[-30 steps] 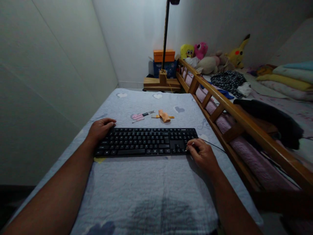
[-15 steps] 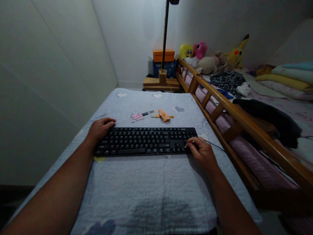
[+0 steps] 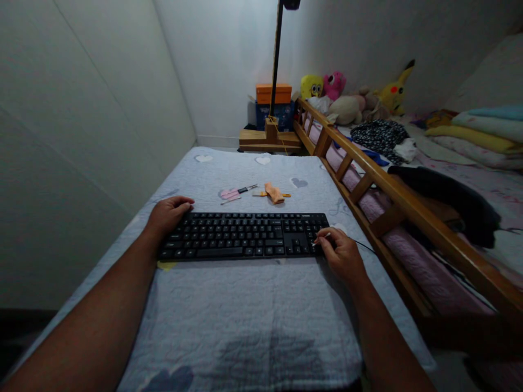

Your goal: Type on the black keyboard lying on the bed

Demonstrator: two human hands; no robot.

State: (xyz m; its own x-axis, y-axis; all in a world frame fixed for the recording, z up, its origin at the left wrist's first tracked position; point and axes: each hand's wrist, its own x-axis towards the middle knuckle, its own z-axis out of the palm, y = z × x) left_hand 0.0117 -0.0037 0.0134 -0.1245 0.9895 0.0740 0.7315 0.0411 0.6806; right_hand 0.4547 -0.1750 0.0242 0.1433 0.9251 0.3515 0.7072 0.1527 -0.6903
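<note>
A black keyboard (image 3: 241,252) lies flat across the cloth-covered table. My left hand (image 3: 168,216) rests at its left end, fingers loosely bent over the upper left corner; whether they grip the edge is hard to see. Over the number keys at the right end, my right hand (image 3: 337,251) pinches a thin white swab-like stick (image 3: 327,235), its tip down among the keys. Behind the keyboard lie an orange cloth (image 3: 274,193) over a yellow-handled brush (image 3: 287,195), a tweezer-like tool (image 3: 242,190) and another thin white stick (image 3: 231,201).
A wooden bed rail (image 3: 368,163) runs along the right side. The keyboard's cable (image 3: 365,245) leads right towards it. At the far end stand a wooden lamp base (image 3: 261,139) and an orange box (image 3: 273,93). Plush toys (image 3: 347,108) lie on the bed.
My right hand has shifted slightly right with the stick, from the left part of the number keys. My left hand has not visibly moved.
</note>
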